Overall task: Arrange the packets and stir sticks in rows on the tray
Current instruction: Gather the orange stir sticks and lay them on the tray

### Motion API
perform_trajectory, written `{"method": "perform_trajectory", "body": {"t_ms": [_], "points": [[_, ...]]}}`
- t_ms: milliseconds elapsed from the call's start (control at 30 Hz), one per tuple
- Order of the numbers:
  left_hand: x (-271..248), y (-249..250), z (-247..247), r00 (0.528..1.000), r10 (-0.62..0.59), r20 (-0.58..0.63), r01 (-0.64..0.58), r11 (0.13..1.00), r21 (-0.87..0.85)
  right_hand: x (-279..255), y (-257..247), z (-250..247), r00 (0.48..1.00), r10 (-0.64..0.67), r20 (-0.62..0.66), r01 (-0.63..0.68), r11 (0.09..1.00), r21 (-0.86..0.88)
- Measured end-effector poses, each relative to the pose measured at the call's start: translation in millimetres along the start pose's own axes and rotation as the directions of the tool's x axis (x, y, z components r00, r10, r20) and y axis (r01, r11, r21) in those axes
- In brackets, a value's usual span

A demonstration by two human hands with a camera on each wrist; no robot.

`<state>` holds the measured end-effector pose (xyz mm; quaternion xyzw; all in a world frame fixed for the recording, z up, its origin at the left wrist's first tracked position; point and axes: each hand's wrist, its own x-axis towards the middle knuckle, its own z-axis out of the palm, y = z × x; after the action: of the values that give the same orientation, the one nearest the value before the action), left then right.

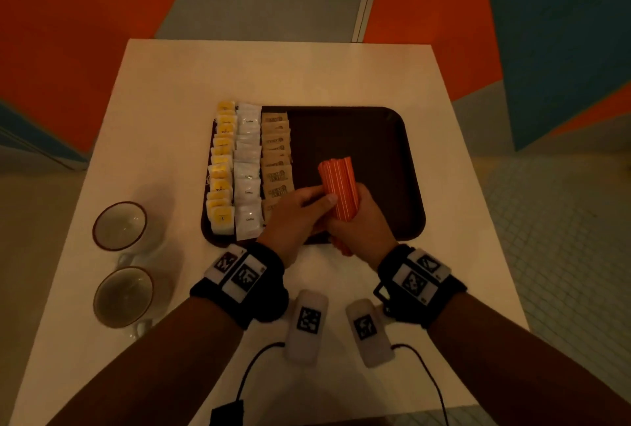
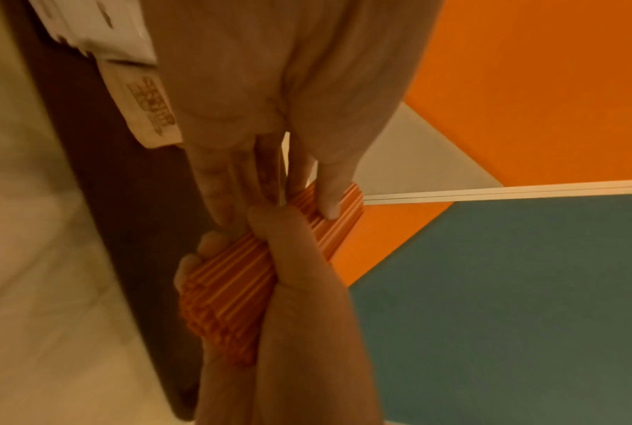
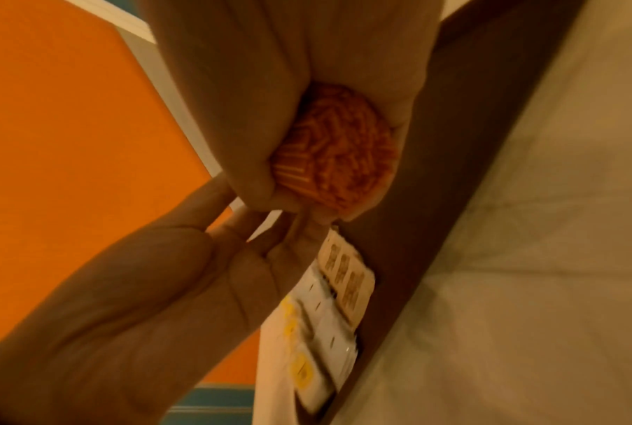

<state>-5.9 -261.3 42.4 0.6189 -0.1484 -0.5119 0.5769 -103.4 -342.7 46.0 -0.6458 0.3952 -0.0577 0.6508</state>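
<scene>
A dark brown tray [image 1: 358, 132] lies on the white table [image 1: 273, 67]. Three rows fill its left part: yellow packets [image 1: 222, 169], white packets [image 1: 246, 169] and brown packets [image 1: 276, 159]. My right hand [image 1: 355, 217] grips a thick bundle of orange stir sticks [image 1: 338, 179] above the tray's near middle, tilted away from me. My left hand [image 1: 319, 198] pinches the bundle from the left, thumb on top. In the right wrist view the stick ends [image 3: 336, 161] fill my right fist. In the left wrist view my left thumb [image 2: 329, 201] lies on the sticks [image 2: 226, 281].
Two glass cups [image 1: 119, 225] [image 1: 123, 296] stand at the table's left edge. Two white tagged devices [image 1: 307, 326] [image 1: 367, 331] with black cables lie at the front. The tray's right half [image 1: 382, 169] is bare. The table's right part holds nothing.
</scene>
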Motion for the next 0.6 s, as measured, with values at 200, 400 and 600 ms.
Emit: {"method": "perform_trajectory", "body": {"t_ms": [200, 400, 600], "points": [[75.6, 11.9, 4.0, 0.995, -0.102, -0.004, 0.102, 0.994, 0.032, 73.7, 1.6, -24.7, 0.997, 0.052, -0.049, -0.056, 0.995, -0.080], [135.9, 16.1, -2.0, 0.981, -0.188, -0.052, 0.190, 0.982, 0.024, 132.3, 0.8, -30.8, 0.989, 0.130, -0.064, -0.136, 0.987, -0.088], [171.7, 14.0, -2.2, 0.977, -0.188, -0.104, 0.192, 0.981, 0.022, 171.4, 2.1, -32.0, 0.984, 0.159, -0.081, -0.174, 0.956, -0.236]]}}
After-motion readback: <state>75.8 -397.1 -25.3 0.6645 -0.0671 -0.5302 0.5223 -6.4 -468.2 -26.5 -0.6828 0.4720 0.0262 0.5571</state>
